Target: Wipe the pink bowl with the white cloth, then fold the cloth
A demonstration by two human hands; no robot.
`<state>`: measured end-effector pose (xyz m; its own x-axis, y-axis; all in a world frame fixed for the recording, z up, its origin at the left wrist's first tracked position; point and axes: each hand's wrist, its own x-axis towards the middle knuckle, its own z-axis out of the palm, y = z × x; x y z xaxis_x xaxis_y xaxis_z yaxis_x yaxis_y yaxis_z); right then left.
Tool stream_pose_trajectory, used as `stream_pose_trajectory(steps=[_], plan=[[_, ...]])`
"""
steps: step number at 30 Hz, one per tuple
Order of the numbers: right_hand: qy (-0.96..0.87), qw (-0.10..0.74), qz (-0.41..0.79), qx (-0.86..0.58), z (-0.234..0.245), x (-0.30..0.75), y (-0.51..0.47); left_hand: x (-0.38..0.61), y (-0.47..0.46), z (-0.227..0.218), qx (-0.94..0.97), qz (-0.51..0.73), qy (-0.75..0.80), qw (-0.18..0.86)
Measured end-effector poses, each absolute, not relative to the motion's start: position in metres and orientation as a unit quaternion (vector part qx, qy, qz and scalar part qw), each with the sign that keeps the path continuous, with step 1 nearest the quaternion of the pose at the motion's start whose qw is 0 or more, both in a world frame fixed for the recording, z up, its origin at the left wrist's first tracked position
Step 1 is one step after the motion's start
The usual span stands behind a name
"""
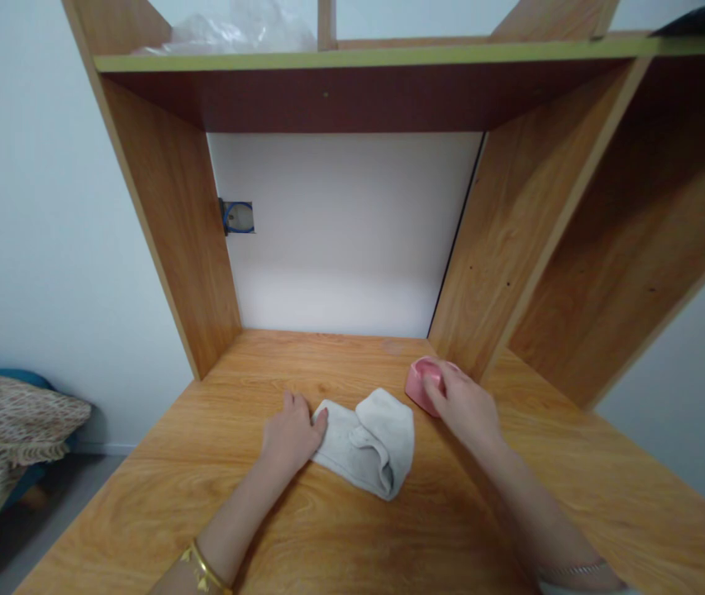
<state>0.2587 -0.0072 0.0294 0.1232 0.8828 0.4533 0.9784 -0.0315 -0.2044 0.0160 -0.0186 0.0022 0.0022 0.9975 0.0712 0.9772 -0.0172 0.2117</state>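
A crumpled light-grey cloth (352, 442) lies on the wooden desk, partly folded over itself at its right end. My left hand (293, 430) rests on the desk top at the cloth's left end, fingers stretched out and the thumb touching the cloth's edge. To the right of the cloth sits a small pink bowl (415, 384), close to the upright wooden panel. My right hand (467, 405) grips the bowl's near right side, with fingers reaching into it; the hand hides part of its rim.
Wooden side panels (166, 223) frame the desk, and a shelf with a green edge (389, 56) runs above. Clear plastic (246, 29) lies on that shelf. An open wall socket box (239, 217) shows blue wire. At left, a patterned blanket (11, 421) covers furniture.
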Motion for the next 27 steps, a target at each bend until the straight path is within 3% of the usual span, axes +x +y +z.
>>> stream_pose_trajectory(steps=[3,7,18,27], plan=[[-0.77,0.238,-0.085,-0.585,0.032,0.227,-0.018,0.017,-0.02,0.002,0.715,0.105,0.688,0.068],[-0.858,0.178,-0.091,-0.474,0.029,0.191,-0.036,0.018,-0.02,0.002,0.724,0.106,0.679,0.065],[-0.82,0.085,-0.121,-0.553,0.024,0.197,-0.038,0.016,-0.016,0.002,0.709,0.086,0.7,0.032],[-0.715,0.203,0.057,-0.666,0.031,0.22,-0.023,0.002,-0.011,0.016,0.66,0.07,0.748,0.006]])
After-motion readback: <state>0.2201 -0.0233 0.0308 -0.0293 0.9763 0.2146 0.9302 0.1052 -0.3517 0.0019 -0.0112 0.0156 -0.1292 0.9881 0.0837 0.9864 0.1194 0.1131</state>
